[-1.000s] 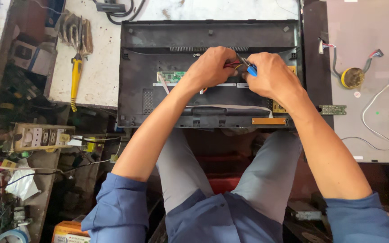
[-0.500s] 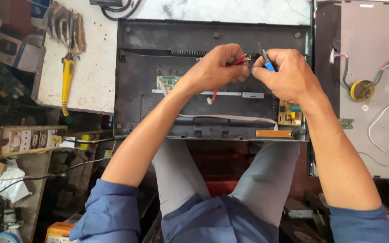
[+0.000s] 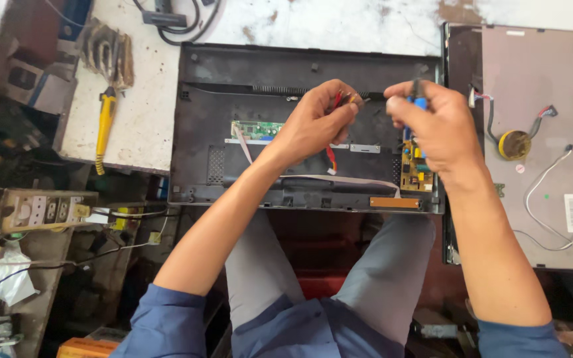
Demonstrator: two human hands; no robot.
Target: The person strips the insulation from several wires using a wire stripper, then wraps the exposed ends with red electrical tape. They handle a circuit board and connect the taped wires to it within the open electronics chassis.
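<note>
Presently, both hands are raised above the open black monitor casing (image 3: 300, 66), close together but apart. Left hand (image 3: 313, 122) pinches a red wire bundle (image 3: 331, 158), whose connector dangles over the casing. Right hand (image 3: 436, 126) is clenched around a blue-handled tool (image 3: 419, 103), tip hidden. Risk, in my judgement: a slip could tug the wire loose or strike the yellow circuit board (image 3: 416, 166) beneath the right wrist.
</note>
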